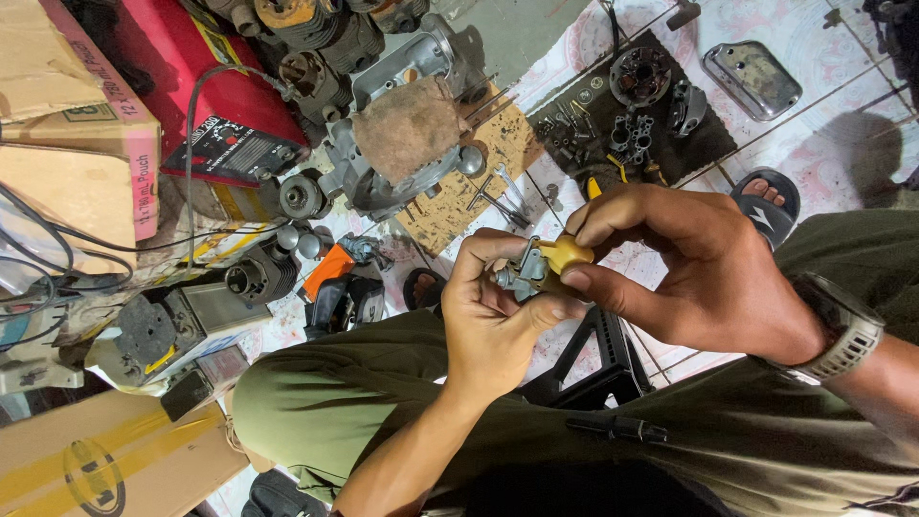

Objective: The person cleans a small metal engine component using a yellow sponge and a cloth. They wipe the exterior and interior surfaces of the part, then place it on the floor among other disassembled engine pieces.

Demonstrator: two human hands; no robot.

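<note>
My left hand [493, 311] grips a small grey metal carburettor-like part [520, 275] held above my lap. My right hand [684, 263] pinches a yellow-handled tool [565, 254] pressed against the top of that part; its tip is hidden by my fingers. A grey watch [842, 330] sits on my right wrist. Both hands are close together, thumbs touching the metal part.
A grey engine casing [402, 115] with a brown rag lies on a worn wooden board [479, 182]. A dark mat [632, 105] holds several small metal parts. A red machine [225, 96], cardboard boxes [105, 450], a chrome cover [751, 77] and a sandalled foot [766, 206] surround me.
</note>
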